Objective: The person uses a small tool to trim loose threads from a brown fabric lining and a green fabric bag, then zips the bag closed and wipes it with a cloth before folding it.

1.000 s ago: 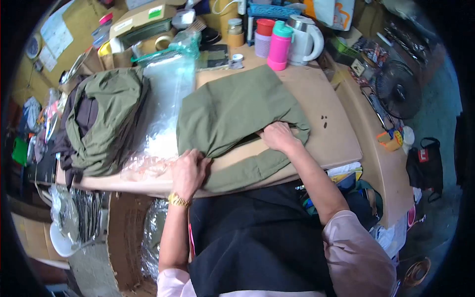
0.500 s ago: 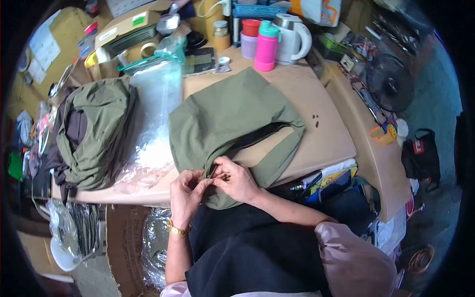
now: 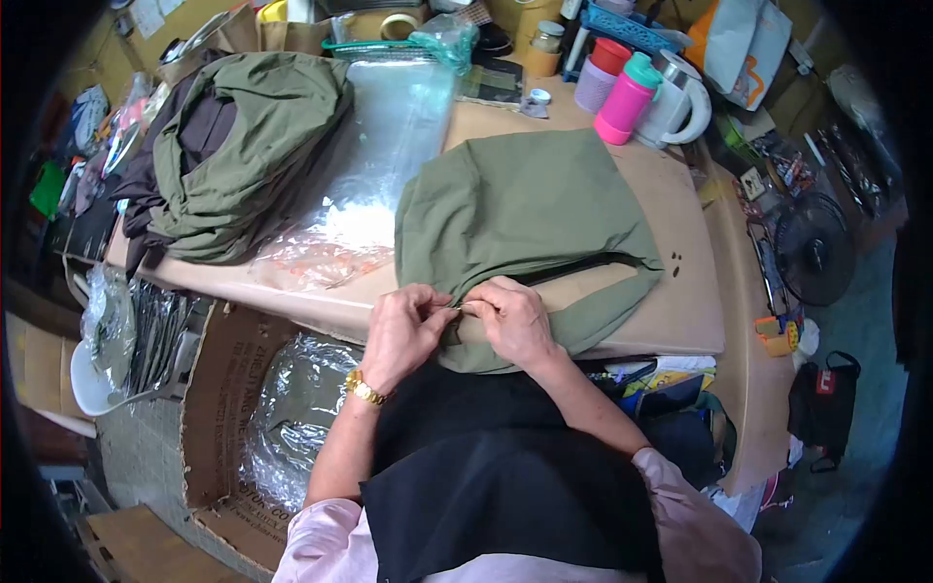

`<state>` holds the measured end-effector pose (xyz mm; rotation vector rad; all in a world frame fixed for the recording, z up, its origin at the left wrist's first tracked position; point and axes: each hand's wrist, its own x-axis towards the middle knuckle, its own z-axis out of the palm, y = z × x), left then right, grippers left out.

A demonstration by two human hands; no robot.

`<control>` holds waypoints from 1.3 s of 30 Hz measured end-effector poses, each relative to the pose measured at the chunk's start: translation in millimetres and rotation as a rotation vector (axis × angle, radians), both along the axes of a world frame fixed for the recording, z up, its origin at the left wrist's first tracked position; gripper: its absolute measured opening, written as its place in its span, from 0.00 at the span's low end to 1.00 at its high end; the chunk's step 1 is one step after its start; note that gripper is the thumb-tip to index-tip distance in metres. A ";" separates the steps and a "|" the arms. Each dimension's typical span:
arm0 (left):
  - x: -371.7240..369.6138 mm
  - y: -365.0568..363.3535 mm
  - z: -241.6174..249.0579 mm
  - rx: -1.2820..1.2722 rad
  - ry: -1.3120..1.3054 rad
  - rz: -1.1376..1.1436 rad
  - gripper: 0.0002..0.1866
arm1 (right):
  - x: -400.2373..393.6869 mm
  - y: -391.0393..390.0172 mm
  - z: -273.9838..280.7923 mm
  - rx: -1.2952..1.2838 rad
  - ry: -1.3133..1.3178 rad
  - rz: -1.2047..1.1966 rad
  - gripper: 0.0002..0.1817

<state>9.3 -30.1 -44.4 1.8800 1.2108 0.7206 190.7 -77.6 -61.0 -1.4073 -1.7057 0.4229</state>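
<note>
An olive-green cloth piece [image 3: 544, 194] lies spread on the table, with a dark slit-like opening along its near side. At its near left edge, my left hand [image 3: 403, 335] is closed, thumb and fingers pinching the fabric. My right hand [image 3: 515, 321] pinches the same edge from the other side, and the fingertips of both hands almost meet. Whatever small part may lie between the fingertips is too hidden to make out. A strip of the cloth hangs over the table's front edge below my hands.
Piled green and dark cloth [image 3: 262, 146] sits left, beside clear plastic bags [image 3: 389, 146]. A pink bottle [image 3: 622, 107] and a kettle [image 3: 675, 107] stand at the back. Small dark pieces [image 3: 676, 262] lie right. Below stands an open carton [image 3: 219, 389] with plastic-wrapped goods.
The camera view has shifted, so the table sits further right and higher in view. My hands have moved slightly apart and still pinch the cloth edge; a dark bit at the fingers no longer shows.
</note>
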 end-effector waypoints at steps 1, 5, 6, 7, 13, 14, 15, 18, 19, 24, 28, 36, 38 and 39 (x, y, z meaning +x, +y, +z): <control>-0.1 -0.8 2.8 0.006 0.019 0.008 0.09 | 1.7 0.9 4.0 -0.004 -0.025 -0.003 0.03; -19.9 4.1 2.7 0.095 -0.017 0.032 0.08 | 44.2 4.4 15.3 0.116 -0.200 -0.279 0.03; -28.9 5.1 10.5 0.080 0.046 0.079 0.07 | 70.4 2.0 16.4 0.119 -0.201 -0.287 0.03; -42.5 9.9 7.9 -0.022 -0.050 0.094 0.06 | 97.9 -1.4 15.2 0.078 -0.120 -0.398 0.02; -54.9 1.9 36.1 0.015 0.104 0.061 0.03 | 95.8 -36.3 28.8 0.006 -0.191 -0.433 0.03; -53.4 2.2 35.9 0.020 0.117 0.029 0.04 | 93.3 -33.3 26.4 0.005 -0.187 -0.441 0.03; -51.5 1.6 34.7 0.021 0.129 -0.003 0.05 | 90.7 -28.5 22.6 0.029 -0.144 -0.434 0.03; -12.8 -3.1 40.7 0.447 0.084 -0.202 0.13 | 74.2 -19.4 23.9 0.071 -0.025 -0.411 0.03; 2.8 -0.5 44.7 0.461 0.030 -0.227 0.13 | 70.1 -17.0 23.3 0.133 -0.079 -0.361 0.03; 101.5 47.9 43.6 0.477 0.057 -0.295 0.14 | 57.4 -13.0 8.4 0.218 -0.152 -0.218 0.05; 147.2 87.2 19.8 0.354 0.470 -0.547 0.11 | 56.3 -11.8 9.3 0.310 -0.253 -0.224 0.05; 166.0 99.2 20.6 0.496 0.031 -0.424 0.15 | -10.5 -25.2 -6.1 0.272 -0.167 -0.014 0.05; 148.4 95.4 40.8 0.215 0.396 -0.692 0.18 | 13.0 -13.8 -0.4 0.381 -0.241 -0.110 0.07; 143.0 96.5 35.5 0.261 0.368 -0.730 0.19 | 22.7 -11.5 7.1 0.405 -0.252 -0.119 0.08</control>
